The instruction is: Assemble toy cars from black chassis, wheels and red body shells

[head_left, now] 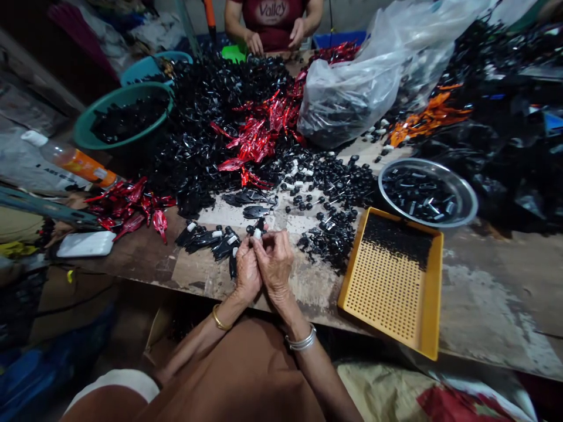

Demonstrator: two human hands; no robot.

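From our left hand [247, 271] and right hand [275, 264], we can pass along the wooden table [145, 261] at 9 o'clock, up to a white phone [85, 244]. Flat black pieces [204, 239] block 10 o'clock, a black parts heap [237, 82] 12 o'clock, small black parts [328, 240] 2 o'clock, and a yellow perforated tray [391, 281] 3 o'clock.
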